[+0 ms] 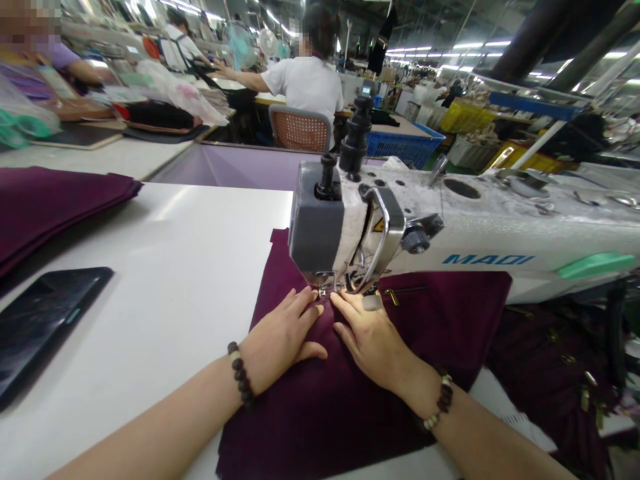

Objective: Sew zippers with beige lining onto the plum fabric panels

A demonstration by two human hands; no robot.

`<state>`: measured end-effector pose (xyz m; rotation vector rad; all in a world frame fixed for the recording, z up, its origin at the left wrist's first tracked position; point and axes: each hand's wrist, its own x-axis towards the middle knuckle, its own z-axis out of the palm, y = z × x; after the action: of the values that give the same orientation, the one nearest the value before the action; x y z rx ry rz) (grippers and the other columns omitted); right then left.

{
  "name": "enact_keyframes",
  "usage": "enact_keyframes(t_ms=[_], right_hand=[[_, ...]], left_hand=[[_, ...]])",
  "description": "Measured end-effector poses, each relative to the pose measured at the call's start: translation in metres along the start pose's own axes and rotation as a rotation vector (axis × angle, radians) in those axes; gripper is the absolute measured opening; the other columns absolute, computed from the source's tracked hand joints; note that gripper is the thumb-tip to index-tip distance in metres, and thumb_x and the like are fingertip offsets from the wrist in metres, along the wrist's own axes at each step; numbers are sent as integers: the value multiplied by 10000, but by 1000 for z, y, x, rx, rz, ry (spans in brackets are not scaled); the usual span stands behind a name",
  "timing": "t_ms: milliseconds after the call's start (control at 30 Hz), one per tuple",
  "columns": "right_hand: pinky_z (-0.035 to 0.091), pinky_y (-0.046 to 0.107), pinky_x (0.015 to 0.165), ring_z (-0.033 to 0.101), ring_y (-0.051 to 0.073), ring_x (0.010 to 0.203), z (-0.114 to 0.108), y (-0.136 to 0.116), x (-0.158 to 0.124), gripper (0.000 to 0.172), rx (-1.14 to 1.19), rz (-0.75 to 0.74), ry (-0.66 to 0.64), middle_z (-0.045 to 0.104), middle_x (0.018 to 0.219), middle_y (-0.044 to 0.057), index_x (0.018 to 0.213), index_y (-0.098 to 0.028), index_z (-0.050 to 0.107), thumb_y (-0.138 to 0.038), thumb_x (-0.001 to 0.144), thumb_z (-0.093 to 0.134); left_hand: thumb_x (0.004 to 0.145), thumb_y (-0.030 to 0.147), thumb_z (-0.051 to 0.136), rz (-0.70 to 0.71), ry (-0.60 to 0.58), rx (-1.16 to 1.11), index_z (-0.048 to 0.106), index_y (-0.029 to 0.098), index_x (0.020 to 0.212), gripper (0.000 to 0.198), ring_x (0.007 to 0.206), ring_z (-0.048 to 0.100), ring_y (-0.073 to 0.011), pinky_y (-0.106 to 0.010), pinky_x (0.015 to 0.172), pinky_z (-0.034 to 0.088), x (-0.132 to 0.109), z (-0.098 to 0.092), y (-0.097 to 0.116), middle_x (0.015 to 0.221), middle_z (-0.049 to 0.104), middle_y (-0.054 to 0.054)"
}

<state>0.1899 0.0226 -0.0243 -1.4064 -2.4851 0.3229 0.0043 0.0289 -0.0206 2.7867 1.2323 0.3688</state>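
Observation:
A maroon fabric panel [320,413] lies flat under the head of a white sewing machine [350,220]. My left hand [283,330] presses on the panel just left of the presser foot [326,292], its fingers stretched out and thumb apart. On the other side my right hand [373,333] rests on the same cloth, fingers extended toward the foot, some of them hidden behind the machine's lower parts. A zipper with a gold pull [393,297] is set in the panel to the right of that hand. Each wrist wears a beaded bracelet.
A dark phone [50,320] and a stack of maroon fabric [55,207] lie on the white table [165,280] at left. More maroon pieces with zippers [555,367] hang at the right. Other people sit at workstations beyond; a blue crate [405,145] stands behind the machine.

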Motion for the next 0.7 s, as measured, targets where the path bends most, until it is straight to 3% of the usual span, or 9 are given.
enact_keyframes(t_ms=[700], right_hand=[[267, 503, 1017, 388, 229, 1189, 3, 3, 3, 409, 22, -24, 2, 470, 1252, 108, 1289, -147, 396, -221, 888, 374]], left_hand=[[689, 437, 663, -19, -33, -24, 554, 23, 1061, 568, 1136, 472, -316, -437, 943, 418, 3, -2, -1, 1161, 526, -221]])
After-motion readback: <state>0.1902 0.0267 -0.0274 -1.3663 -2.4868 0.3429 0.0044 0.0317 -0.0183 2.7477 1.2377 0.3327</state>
